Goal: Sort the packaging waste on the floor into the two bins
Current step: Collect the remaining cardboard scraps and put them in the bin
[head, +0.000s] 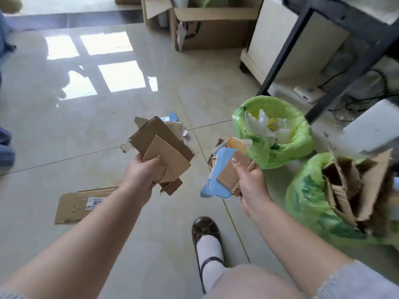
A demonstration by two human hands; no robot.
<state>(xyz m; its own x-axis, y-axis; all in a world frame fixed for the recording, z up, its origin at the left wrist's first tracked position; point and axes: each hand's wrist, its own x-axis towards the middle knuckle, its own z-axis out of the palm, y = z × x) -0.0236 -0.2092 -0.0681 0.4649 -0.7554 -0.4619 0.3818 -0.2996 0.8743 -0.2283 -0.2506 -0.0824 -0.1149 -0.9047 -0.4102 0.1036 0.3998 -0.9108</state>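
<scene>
At the far left edge of the frame a bit of blue cloth (5,145) hangs in, too cropped to tell what it is. On the pale tiled floor (64,130), lower left of centre, a flattened cardboard sheet (79,203) lies with a white printed label (94,202) on it, partly hidden behind the left forearm.

The left hand (142,175), just left of centre, grips a stack of brown cardboard pieces (162,147) — thumb on top, fingers curled beneath — held up off the floor. Behind that stack, more scraps (176,124) of blue and brown packaging lie on the tiles.

Low in the middle a brown shoe (205,230) with a white sock stands on the floor.

The right hand (250,182), right of centre, clutches a bundle of torn packaging (224,171): light blue paper, brown card and a yellowish piece at the top. Its upper end sits just beside the first bin.

That bin (274,104), lined with a bright green bag, stands in the centre right and holds white plastic wrapping (267,126). The second green-lined bin (306,201) sits at the lower right, stuffed with torn cardboard (349,188) that sticks up past its rim.

Along the top, an open cardboard box (216,29) stands on the floor, and at upper right a dark metal table leg (282,52) slants in front of a cream cabinet (274,46) — cables (367,98) trail on the floor behind it.
</scene>
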